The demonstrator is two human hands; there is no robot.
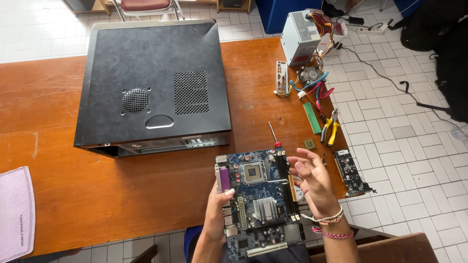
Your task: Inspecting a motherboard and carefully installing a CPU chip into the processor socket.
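My left hand (217,209) grips the motherboard (258,199) by its left edge, fingers closed on it, above the counter (122,185) edge. My right hand (314,182) hovers at the board's right edge, fingers open and loosely curled. A closed computer case (153,83) lies just beyond; its contents are hidden.

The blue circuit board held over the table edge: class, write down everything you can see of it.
The blue rectangular circuit board is a flat, densely populated computer mainboard. It carries a square silver processor socket near its far end, a finned metal heat sink at its middle, long black slots along its right side, a white slot at its near end and metal ports on its left edge. It is held face up, roughly level, over the near edge of the brown wooden table. The left hand grips its left edge; the right hand hovers open beside its right edge.
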